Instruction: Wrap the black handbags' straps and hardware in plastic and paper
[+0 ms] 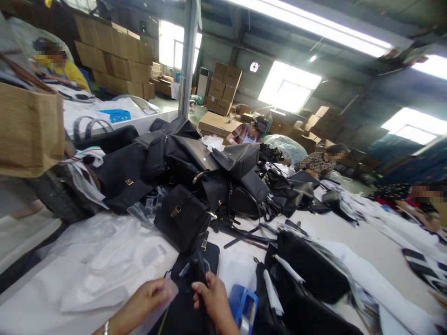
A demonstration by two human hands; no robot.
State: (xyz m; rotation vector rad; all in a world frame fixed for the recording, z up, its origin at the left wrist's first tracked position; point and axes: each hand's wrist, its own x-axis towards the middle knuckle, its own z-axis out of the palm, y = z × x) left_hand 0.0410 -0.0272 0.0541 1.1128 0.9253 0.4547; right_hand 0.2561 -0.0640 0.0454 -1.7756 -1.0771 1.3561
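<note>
At the bottom edge both my hands work on a flat black bag piece (pixel 195 270) wrapped in clear plastic. My left hand (pixel 148 298) lies on the plastic at the piece's left side, fingers curled and pressing a clear sheet. My right hand (pixel 213 298) is closed, pinching the black piece's upper edge. A blue tape dispenser (pixel 244 309) sits just right of my right hand. Behind them rises a pile of black handbags (pixel 195 181) with gold clasps.
White plastic bags (pixel 111 260) cover the table at left. More black bags (pixel 307 274) lie at right. A woven tan bag (pixel 30 128) stands at far left. Several other people sit around the long table. Cardboard boxes (pixel 115 56) are stacked at the back.
</note>
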